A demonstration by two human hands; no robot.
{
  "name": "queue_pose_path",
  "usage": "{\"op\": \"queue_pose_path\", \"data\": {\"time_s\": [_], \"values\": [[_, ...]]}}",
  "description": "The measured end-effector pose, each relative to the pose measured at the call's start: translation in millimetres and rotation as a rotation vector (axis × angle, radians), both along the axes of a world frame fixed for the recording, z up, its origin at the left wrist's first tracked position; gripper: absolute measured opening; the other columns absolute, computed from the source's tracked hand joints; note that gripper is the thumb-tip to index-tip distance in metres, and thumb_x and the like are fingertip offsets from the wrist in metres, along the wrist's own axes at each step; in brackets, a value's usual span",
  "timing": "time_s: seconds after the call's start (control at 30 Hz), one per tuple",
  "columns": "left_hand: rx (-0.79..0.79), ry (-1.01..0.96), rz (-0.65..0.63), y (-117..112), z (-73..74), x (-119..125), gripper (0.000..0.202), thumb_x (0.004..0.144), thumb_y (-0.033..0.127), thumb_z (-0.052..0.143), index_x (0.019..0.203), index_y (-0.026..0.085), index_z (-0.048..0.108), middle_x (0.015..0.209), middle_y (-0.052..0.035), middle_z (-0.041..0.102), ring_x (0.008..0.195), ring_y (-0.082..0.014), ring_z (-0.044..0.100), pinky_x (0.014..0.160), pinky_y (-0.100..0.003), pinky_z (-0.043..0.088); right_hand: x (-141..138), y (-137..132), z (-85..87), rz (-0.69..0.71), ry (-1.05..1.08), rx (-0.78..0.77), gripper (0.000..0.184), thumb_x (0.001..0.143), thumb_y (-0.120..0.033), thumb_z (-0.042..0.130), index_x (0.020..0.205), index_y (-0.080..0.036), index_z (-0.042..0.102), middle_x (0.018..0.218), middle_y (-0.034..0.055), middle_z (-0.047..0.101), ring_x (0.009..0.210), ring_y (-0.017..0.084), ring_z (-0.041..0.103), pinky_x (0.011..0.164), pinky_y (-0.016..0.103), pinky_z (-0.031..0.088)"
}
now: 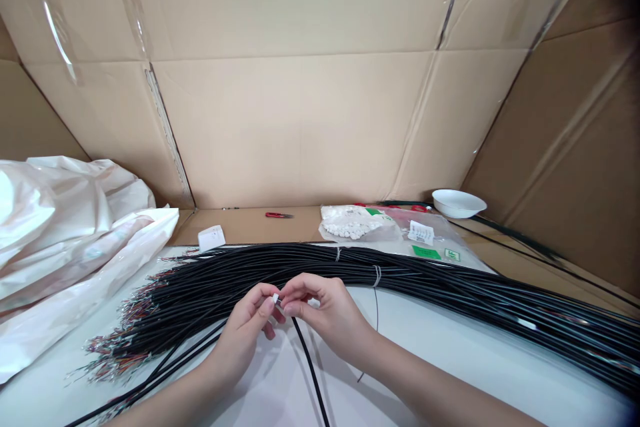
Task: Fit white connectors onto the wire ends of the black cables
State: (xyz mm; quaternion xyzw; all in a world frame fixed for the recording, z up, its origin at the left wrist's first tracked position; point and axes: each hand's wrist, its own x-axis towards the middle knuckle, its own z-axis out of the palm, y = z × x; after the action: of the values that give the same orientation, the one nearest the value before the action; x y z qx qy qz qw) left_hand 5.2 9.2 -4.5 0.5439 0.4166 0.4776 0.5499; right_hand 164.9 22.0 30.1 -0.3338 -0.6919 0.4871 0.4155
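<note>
Pinched between the fingertips of the left hand [245, 330] and the right hand [325, 310], just in front of the black cable bundle [310, 261]: one tiny white plug [275, 298], light and fragile, best held by its hard body, on a thin, springy black cable [306, 360].

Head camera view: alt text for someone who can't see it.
The left hand and right hand pinch a small white connector on a black cable, above a large bundle of black cables on a white table. Farther back lie red scissors, a plastic bag of white pieces and a white bowl.
</note>
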Motion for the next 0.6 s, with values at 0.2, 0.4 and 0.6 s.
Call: {"op": "queue_pose_path", "data": {"time_s": [0.2, 0.4, 0.6], "values": [[0.009, 0.027, 0.017, -1.4, 0.1, -0.3, 0.020, 0.082, 0.033, 0.050, 0.087, 0.016, 0.058, 0.070, -0.0016, 0.054, 0.063, -0.0131, 0.048, 0.054, -0.022, 0.038, -1.3, 0.3, -1.4, -0.110, -0.085, 0.025, 0.005, 0.074, -0.018, 0.057, 0.074, -0.018, 0.062, 0.070, -0.0002, 0.065, 0.066, 0.012, 0.058, 0.063, 0.022, 0.043], [0.008, 0.018, 0.031, -1.5, -2.3, 0.0, 0.024, 0.080, 0.037, 0.053, 0.086, 0.016, 0.059, 0.068, -0.0020, 0.054, 0.064, -0.0144, 0.049, 0.053, -0.022, 0.039, -1.5, 0.2, -0.1, -0.127, -0.123, 0.023, 0.012, 0.076, -0.020, 0.053, 0.073, -0.017, 0.064, 0.070, 0.0003, 0.064, 0.067, 0.012, 0.056, 0.062, 0.022, 0.042], [0.001, 0.023, 0.034, -1.9, 0.7, 0.8, 0.024, 0.079, 0.038, 0.053, 0.087, 0.015, 0.059, 0.068, -0.0024, 0.055, 0.063, -0.0142, 0.048, 0.054, -0.023, 0.038, -0.8, 2.9, -3.7, -0.146, -0.037, -0.053, 0.014, 0.072, -0.020, 0.057, 0.081, -0.019, 0.046, 0.068, -0.0017, 0.063, 0.061, 0.011, 0.054, 0.057, 0.022, 0.040]]}}
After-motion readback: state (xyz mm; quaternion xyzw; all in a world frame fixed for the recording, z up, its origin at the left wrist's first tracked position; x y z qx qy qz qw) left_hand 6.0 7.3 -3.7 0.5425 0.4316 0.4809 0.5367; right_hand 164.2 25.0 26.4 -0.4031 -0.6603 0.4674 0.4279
